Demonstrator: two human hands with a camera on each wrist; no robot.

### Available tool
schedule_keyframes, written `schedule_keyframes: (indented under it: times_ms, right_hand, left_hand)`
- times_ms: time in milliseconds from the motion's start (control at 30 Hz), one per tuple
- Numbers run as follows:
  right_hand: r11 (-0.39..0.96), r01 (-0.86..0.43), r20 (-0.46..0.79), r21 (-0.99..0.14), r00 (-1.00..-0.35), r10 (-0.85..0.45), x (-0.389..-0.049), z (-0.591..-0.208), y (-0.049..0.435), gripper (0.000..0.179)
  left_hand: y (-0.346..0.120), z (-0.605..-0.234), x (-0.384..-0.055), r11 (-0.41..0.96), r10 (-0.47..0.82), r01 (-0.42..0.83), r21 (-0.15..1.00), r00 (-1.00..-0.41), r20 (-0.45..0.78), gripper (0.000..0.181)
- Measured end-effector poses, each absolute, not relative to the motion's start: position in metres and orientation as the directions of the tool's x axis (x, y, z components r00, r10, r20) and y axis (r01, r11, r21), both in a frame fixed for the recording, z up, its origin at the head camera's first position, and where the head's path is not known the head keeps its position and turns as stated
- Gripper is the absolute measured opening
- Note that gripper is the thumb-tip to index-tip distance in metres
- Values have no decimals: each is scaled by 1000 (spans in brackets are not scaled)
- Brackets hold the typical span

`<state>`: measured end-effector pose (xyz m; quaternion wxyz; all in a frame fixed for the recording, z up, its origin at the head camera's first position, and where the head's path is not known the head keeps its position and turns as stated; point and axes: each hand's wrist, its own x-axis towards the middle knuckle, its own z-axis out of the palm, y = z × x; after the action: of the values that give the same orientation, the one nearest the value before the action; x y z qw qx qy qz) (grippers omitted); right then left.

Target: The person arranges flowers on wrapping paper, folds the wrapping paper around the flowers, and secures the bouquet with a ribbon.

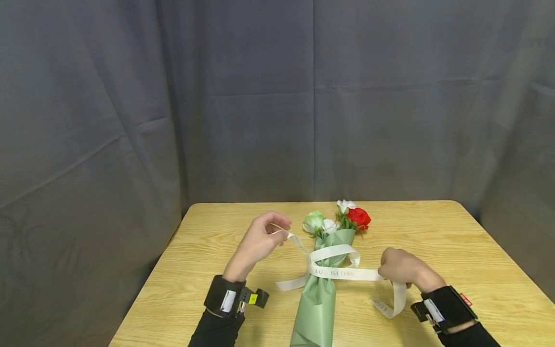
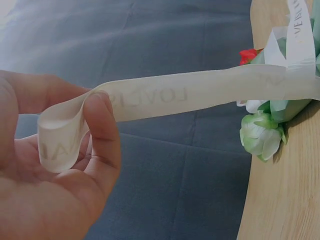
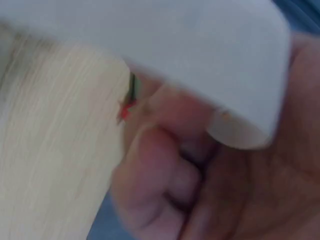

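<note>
A bouquet wrapped in green paper lies on the table, its flowers pointing away from me. A white printed ribbon loops around its gathered middle. My left hand, left of the flowers, pinches one length of the ribbon between thumb and finger; in the left wrist view the ribbon runs taut from it, with a fold inside the palm. To the bouquet's right, my right hand grips another length with curled fingers, and a tail hangs below. The right wrist view is blurred, with ribbon covering part of the fingers.
A red flower, a pale green one and white ones stick out of the wrap's top. The wooden table has grey curtains behind it and at both sides. Both wrists carry black straps with small cameras.
</note>
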<state>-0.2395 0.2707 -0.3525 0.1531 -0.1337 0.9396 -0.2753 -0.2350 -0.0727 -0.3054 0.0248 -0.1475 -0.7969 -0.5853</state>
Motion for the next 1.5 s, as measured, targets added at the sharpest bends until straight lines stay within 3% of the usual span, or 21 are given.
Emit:
schedule_keyframes:
  times_ms: [200, 433, 567, 733, 833, 1033, 1200, 1333, 1500]
  right_hand:
    - [716, -259, -65, -648, -918, -391, -248, -362, 248, 11]
    - [736, -354, 90, -577, -923, -374, -255, -374, 228, 20]
    - [767, -298, 62, -568, -945, -321, -258, -377, 220, 7]
    - [768, -227, 0, -599, -959, -284, -261, -382, 213, 53]
    - [773, -246, 5, -584, -954, -300, -262, -386, 210, 62]
    - [820, -321, 80, -475, -943, -322, -263, -393, 207, 42]
    - [826, -326, 121, -460, -945, -305, -263, -393, 204, 17]
    - [829, -360, 189, -428, -932, -308, -264, -393, 203, 14]
    - [845, -437, 332, -308, -882, -335, -266, -394, 203, 10]
  left_hand:
    - [-67, -307, -235, 266, 251, 255, 929, -949, 189, 23]
    - [-62, -308, -234, 247, 271, 254, 935, -945, 185, 22]
    - [-61, -308, -232, 249, 279, 255, 934, -943, 183, 22]
    - [-61, -309, -232, 260, 283, 253, 932, -943, 177, 22]
    - [-60, -309, -232, 258, 282, 248, 934, -944, 173, 21]
    - [-58, -312, -231, 250, 293, 246, 937, -941, 169, 22]
    - [-59, -313, -232, 249, 296, 255, 934, -939, 177, 22]
    - [-61, -311, -232, 266, 289, 265, 927, -939, 186, 21]
    - [-62, -310, -233, 272, 291, 268, 924, -939, 186, 20]
